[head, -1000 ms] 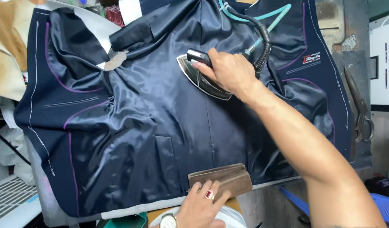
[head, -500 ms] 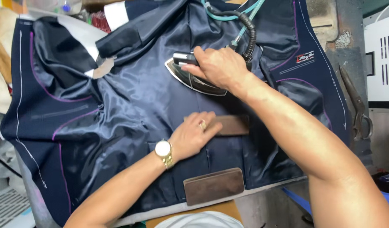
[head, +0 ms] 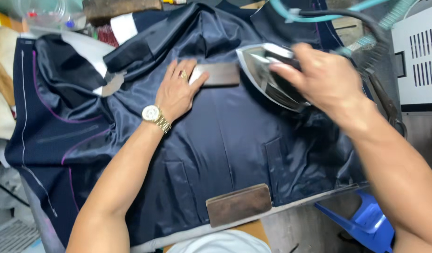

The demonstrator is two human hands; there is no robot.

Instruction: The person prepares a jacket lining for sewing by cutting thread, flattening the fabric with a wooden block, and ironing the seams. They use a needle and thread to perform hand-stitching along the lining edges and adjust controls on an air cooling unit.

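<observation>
— What is seen nearest to the camera?

— A brown wooden block [head: 238,204] is laid on the near hem of the dark navy jacket [head: 216,145], which is spread lining-up over the table [head: 291,208]. Just below the block a white rounded shape is seen, cut by the picture's lower edge. At the lower right, under the table edge, a blue plastic stool [head: 366,222] is partly shown.

— And the hands?

— The left hand [head: 177,91] is pressed flat on the lining, fingers [head: 171,70] spread wide and holding nothing; its fingertips are laid against the end of a second wooden block [head: 218,74], which lies flat on the cloth. A gold watch [head: 155,115] is worn on that wrist, and a ring on one finger. The right hand [head: 321,77] is closed around the handle of the iron [head: 267,77] — the iron is tilted, its shiny sole turned toward the left, its tip just beside the second block. It cannot be told whether the sole touches the cloth, since the hand is blurred.

— What is found farther away?

— A black cable [head: 347,18] and a teal hose [head: 319,11] are led from the iron toward the far right. A white metal box with vents [head: 420,51] is stood at the right edge. At the far left, cream fabric [head: 2,70] is piled beside the jacket.
</observation>
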